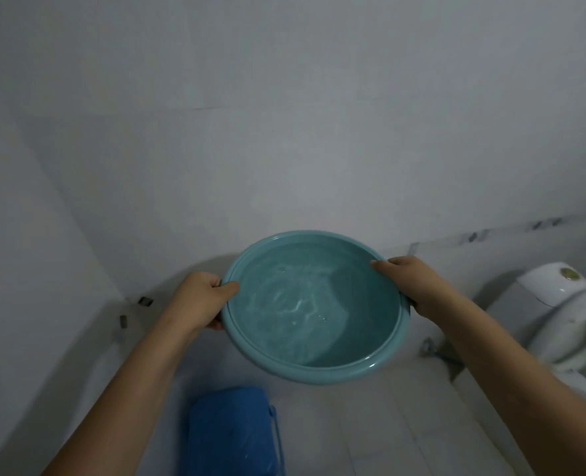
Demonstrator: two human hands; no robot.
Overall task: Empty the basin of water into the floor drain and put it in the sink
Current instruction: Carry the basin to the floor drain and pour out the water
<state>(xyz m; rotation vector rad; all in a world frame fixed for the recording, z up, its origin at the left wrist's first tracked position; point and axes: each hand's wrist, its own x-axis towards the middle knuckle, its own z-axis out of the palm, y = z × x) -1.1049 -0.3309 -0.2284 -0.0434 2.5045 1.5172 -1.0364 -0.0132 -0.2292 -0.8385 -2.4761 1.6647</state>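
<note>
A round teal basin [336, 371] hangs in the air in front of me, roughly level, with rippling water [305, 304] inside. My left hand [204, 297] grips its left rim, thumb over the edge. On the right rim, my right hand [412, 285] holds on the same way. Neither the floor drain nor the sink is in view.
A blue stool-like object [231, 431] stands on the pale tiled floor below the basin. A white toilet [573, 317] is at the right edge. A small fitting [427, 345] sits low on the floor near the toilet. White tiled walls close the corner ahead.
</note>
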